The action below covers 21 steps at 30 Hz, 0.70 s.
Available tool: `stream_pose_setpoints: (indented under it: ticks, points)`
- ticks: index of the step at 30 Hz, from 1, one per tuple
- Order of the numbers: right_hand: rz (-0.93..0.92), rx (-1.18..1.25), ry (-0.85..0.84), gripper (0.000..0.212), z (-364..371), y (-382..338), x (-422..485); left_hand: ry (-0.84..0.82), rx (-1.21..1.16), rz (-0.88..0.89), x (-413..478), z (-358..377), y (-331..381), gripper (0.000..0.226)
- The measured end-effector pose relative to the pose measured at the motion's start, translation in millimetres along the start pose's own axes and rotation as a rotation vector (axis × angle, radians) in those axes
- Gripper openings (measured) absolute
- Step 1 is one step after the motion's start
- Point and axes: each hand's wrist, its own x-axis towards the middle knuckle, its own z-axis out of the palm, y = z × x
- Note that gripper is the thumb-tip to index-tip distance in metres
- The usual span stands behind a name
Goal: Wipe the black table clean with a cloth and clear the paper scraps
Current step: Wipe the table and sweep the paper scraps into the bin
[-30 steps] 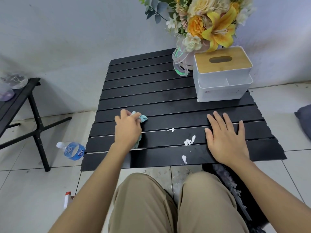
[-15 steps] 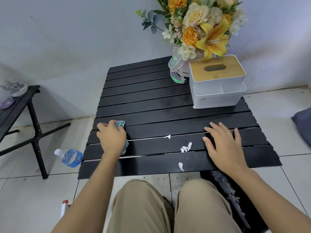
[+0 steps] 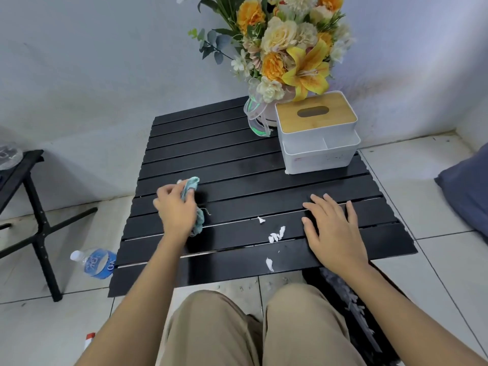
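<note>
**A:** Nearest entry?

**B:** Khaki trousers (image 3: 232,328), two knees, over pale glossy floor tiles (image 3: 435,220). A dark shaggy mat (image 3: 340,294), flecked white, lay by the right knee.

**A:** The surface?

**B:** One black table (image 3: 224,159), low, matte and slatted, with thin gaps between the boards. The paper scraps (image 3: 276,235) were small torn white bits on the near slats between the two hands, one close to the front edge.

**A:** Hands?

**B:** The left hand (image 3: 177,210) was curled round a bunched pale-teal cloth (image 3: 191,184) on the left-centre slats, a loose thread trailing. The right hand (image 3: 332,228) lay palm down on the near right slats, fingers straight and spread, holding nothing.

**A:** Farther back?

**B:** A white plastic tissue box (image 3: 317,154) stood at the far right corner, with a wood-toned lid, an oval slot and a divided front tray. Beside it was a vase (image 3: 257,114) wrapped in sheer ribbon; whether the two touched was unclear. It held yellow, orange and cream flowers (image 3: 290,48).

**A:** The room?

**B:** A clear water bottle (image 3: 96,262) with a blue label lay on the tiles left of the table. A black metal stand (image 3: 34,207) stood farther left, a blue-grey cushion (image 3: 470,186) at the right edge, and a plain white wall (image 3: 92,75) behind.
</note>
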Motion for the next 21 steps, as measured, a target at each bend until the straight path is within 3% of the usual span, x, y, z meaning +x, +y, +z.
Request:
stream_pose_setpoints:
  ticks: [3, 5, 8, 11, 15, 18, 21]
  points:
    - [0.015, -0.023, 0.019, 0.034, 1.5, -1.1, 1.6, 0.074, 0.155, -0.195, -1.2, 6.2, -3.5, 0.034]
    - [0.028, -0.033, 0.014, 0.036, 1.6, -3.0, 1.8, 0.079, 0.24, -0.097, -10.4, 29.0, 14.8, 0.037]
    - [0.016, -0.041, 0.003, 0.034, 0.7, -4.4, 1.6, -0.043, 0.268, 0.232, -42.7, 65.5, 55.5, 0.039]
    - [0.033, 0.045, -0.008, 0.028, -2.1, -1.3, 2.9, -0.248, 0.079, 0.395, -70.2, 71.9, 85.2, 0.034]
    - [0.057, 0.24, -0.002, 0.027, -9.9, 6.6, 2.0, -0.491, -0.247, 0.331, -71.3, 42.0, 86.3, 0.032]
    - [0.041, 0.195, 0.012, 0.025, -8.3, 4.7, -2.1, -0.329, -0.421, 0.253, -60.7, 4.6, 69.3, 0.024]
    - [0.04, 0.139, 0.022, 0.027, -5.3, -0.8, -2.5, -0.145, -0.381, 0.135, -25.8, -38.1, 21.5, 0.013]
